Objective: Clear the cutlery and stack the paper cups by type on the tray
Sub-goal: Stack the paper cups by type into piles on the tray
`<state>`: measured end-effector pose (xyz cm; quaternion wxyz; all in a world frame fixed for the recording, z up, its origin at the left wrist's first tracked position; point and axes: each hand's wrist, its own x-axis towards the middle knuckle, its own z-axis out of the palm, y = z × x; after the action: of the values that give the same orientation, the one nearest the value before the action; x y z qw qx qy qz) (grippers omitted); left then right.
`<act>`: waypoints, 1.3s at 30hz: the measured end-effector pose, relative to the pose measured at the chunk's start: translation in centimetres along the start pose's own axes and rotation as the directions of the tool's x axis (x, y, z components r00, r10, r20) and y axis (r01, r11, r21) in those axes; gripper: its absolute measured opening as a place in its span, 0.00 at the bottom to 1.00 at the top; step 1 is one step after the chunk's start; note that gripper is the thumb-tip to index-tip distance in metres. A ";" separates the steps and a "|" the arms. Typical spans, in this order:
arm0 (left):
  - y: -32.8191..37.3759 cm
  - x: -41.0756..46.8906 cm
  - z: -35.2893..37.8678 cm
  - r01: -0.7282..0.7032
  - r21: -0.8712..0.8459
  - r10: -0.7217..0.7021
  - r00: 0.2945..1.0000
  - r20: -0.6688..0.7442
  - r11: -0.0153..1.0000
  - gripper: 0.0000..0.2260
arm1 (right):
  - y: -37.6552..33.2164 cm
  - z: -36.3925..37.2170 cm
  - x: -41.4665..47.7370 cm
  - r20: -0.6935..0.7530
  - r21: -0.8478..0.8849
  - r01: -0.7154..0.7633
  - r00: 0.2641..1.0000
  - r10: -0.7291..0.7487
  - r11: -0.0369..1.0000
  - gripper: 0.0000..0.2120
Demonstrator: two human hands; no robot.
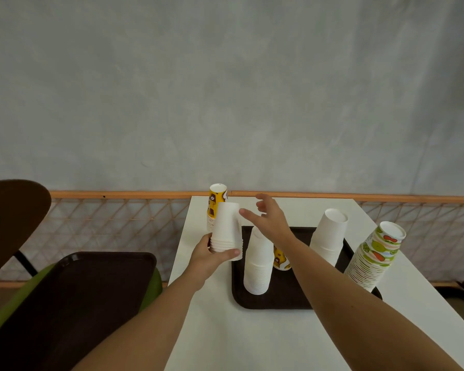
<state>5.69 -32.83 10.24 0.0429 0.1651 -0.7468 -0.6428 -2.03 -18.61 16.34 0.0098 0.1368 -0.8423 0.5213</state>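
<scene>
Left fingers (232,253) around white cups (227,228)

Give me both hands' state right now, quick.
Left hand: closed on the small white cup stack.
Right hand: open, fingers spread, holding nothing.

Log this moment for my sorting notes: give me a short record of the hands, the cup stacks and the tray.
left hand: grips a short white cup stack near its base
right hand: open, fingers beside that stack's top
on tray: tall white stack, second white stack, yellow printed cup
tray's right edge: fruit-print stack
behind held stack: yellow printed stack
cutlery: none visible
</scene>
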 end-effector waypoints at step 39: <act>0.4 -0.4 0.6 -0.041 0.058 0.040 0.999 0.024 0.997 0.31 | -3.2 -2.9 2.7 -0.054 0.437 -0.155 0.979 0.198 0.886 0.24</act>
<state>5.81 -32.09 10.59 0.0425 0.1440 -0.7690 -0.6214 -4.20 -17.93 20.89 -0.0274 0.0329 -0.7137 0.6991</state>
